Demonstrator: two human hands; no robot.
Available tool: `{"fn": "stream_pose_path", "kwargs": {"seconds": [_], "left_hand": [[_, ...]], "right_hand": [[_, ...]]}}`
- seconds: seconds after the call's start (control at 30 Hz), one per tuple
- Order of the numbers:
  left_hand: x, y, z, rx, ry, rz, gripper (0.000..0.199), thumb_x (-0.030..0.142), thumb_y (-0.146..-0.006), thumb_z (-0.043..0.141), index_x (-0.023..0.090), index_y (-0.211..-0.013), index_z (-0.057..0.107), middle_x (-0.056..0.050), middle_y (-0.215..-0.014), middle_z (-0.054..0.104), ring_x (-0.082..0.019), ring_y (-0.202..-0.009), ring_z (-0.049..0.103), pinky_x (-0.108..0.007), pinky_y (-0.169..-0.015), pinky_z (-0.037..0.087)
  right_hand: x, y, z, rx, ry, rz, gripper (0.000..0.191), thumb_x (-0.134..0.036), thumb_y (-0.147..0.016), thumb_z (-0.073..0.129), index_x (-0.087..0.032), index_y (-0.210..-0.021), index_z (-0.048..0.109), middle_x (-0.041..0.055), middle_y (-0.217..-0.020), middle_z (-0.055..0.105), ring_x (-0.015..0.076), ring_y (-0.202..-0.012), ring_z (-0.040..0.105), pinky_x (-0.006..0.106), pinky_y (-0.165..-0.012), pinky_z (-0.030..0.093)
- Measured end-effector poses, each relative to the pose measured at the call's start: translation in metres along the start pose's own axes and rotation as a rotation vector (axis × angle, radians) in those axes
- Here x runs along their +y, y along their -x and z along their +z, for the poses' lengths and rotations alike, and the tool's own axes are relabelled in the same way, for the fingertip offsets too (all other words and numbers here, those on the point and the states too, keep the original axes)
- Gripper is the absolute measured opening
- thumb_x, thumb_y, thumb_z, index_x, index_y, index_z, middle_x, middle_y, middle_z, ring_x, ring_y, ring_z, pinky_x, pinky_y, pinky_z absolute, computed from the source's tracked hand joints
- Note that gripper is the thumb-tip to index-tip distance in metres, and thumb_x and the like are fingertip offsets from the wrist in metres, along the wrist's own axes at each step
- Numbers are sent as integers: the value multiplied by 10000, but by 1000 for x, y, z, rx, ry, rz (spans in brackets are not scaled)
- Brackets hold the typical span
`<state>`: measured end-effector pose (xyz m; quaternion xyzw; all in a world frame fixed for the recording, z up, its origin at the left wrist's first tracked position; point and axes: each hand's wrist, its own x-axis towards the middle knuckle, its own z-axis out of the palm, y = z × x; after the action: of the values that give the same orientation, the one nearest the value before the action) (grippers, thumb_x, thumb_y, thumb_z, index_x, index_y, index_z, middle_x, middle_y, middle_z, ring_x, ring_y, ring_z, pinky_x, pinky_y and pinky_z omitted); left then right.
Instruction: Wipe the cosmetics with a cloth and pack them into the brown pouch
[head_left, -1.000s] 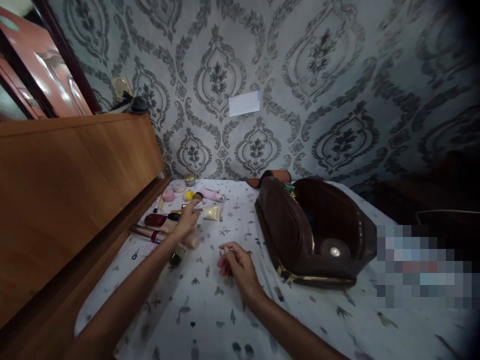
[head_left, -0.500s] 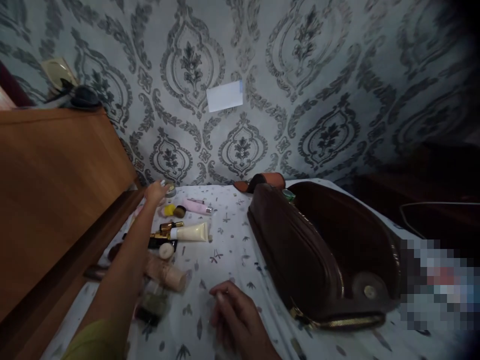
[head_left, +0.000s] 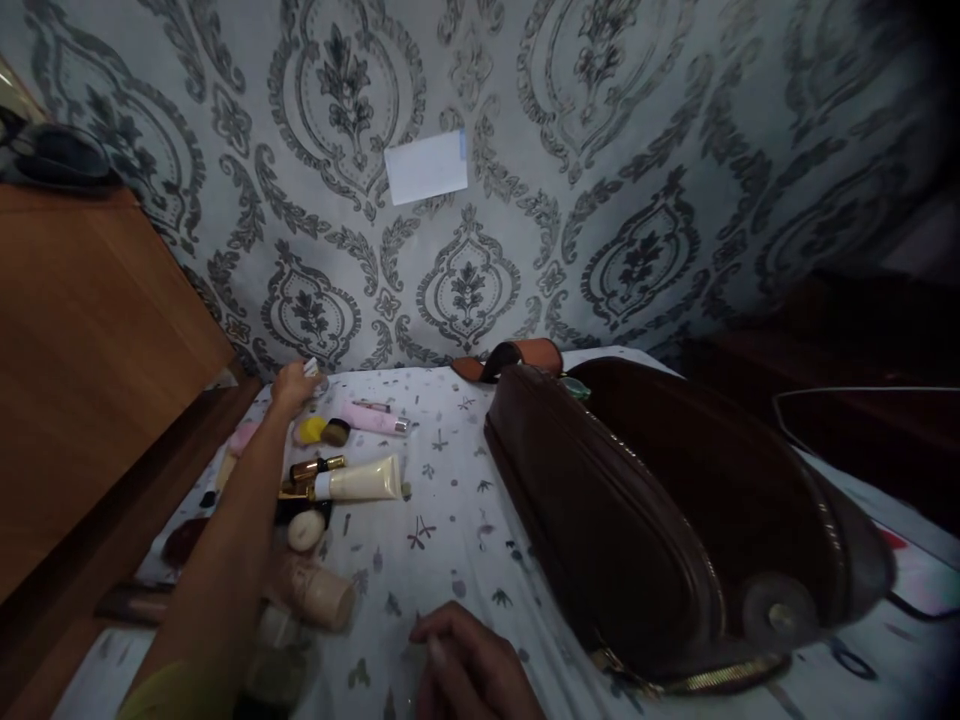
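At the far left of the table, my left hand (head_left: 294, 388) is stretched out near the wall, its fingers closed on a small whitish item whose kind I cannot make out. Nearby lie a pink tube (head_left: 375, 418), a yellow sponge-like item (head_left: 309, 430) and a dark round-ended item (head_left: 335, 432). Closer are a cream tube (head_left: 364, 480), a small brown-and-gold bottle (head_left: 316, 467), a round white piece (head_left: 306, 531) and a beige bottle (head_left: 319, 595). My right hand (head_left: 476, 665) rests low in the middle, fingers curled together, with nothing visible in them.
A dark brown leather bag (head_left: 600, 520) gapes unzipped on the right, its orange-brown strap (head_left: 529, 355) behind it. A wooden cabinet (head_left: 97, 330) borders the left side. The patterned wall (head_left: 465, 270) closes off the back. Dark glasses (head_left: 60, 155) sit on the cabinet.
The view has shifted, so the cabinet and cosmetics appear farther left and the bag larger. My left hand stays by the wall at the back; my right hand remains low in the middle.
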<state>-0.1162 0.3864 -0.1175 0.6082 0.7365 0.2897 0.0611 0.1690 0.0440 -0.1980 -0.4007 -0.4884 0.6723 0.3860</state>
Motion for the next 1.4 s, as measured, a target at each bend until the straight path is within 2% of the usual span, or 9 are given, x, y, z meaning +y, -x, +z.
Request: {"fn": "stream_pose_path", "kwargs": {"seconds": [0.2,0.43,0.53,0.67,0.8,1.03,1.2,1.3,1.4], "left_hand": [[29,54,-39,-52,326,204,631,392,-773,611,124,-1338,534,-85,-1180,684,-225,-1034,641,-286,-869,510],[78,210,-81,-465,727,427,642,386,-661,817,196,-1248,639,-51,-1129,700,-248,-1021,643,-313,-909,497],[95,278,-82,-579,698,470,578,365,-699,809,225,-1238,655,-60,-1259,670,-281,-1156,613,-343,-993,471],[102,337,-71,-587,662,462,631,343,-760,775,238,-1349,574,-87,-1391,593,-299,-1293,536,-383,-1094,408],[98,361,-60,-600,572,607,669,347,-827,732,284,-1440,471,-93,-1476,498,-278,-1381,447,-372,-1134,360],[89,381,-52,-448,449,712,526,342,-902,644,267,-1394,472,-87,-1338,567,-256,-1239,539,-335,-1022,436],[85,392,-48,-400,514,512,467,414,-888,629,203,-1287,510,-61,-1174,645,-242,-1074,598,-307,-920,470],[83,392,-42,-435,579,382,343,487,-917,537,192,-1083,591,-12,-906,649,-203,-840,600,-277,-746,481],[82,390,-38,-450,592,363,357,499,-957,432,201,-1046,608,-8,-854,645,-210,-853,602,-286,-749,481]], "right_hand": [[-7,3,3,27,-94,-31,580,-761,-840,498,-200,-958,584,-16,-625,584,79,-441,475,194,-443,329],[-30,-1,7,96,-354,-61,702,-766,-702,662,-198,-1108,584,31,-824,654,144,-588,629,200,-420,384],[-44,3,8,65,-570,1,738,-805,-688,627,-218,-1133,579,46,-886,683,173,-673,674,206,-444,415],[-51,23,2,129,-648,98,550,-697,-901,430,-184,-939,627,21,-690,654,109,-476,540,193,-399,322],[-41,44,-6,270,-634,98,489,-638,-922,429,-182,-888,603,-10,-594,603,92,-407,461,196,-377,282],[-23,51,-11,292,-297,-70,593,-791,-833,424,-209,-805,533,-49,-449,467,107,-357,400,221,-350,281],[-23,56,-12,290,-138,-206,521,-753,-814,526,-234,-841,486,-57,-582,482,101,-422,474,211,-364,338],[-23,57,-13,294,-132,-180,519,-754,-829,498,-235,-836,486,-43,-653,490,98,-444,493,211,-363,350],[-21,54,-15,302,-128,-170,529,-759,-851,457,-231,-834,492,-36,-649,499,100,-431,490,216,-358,348]]}}
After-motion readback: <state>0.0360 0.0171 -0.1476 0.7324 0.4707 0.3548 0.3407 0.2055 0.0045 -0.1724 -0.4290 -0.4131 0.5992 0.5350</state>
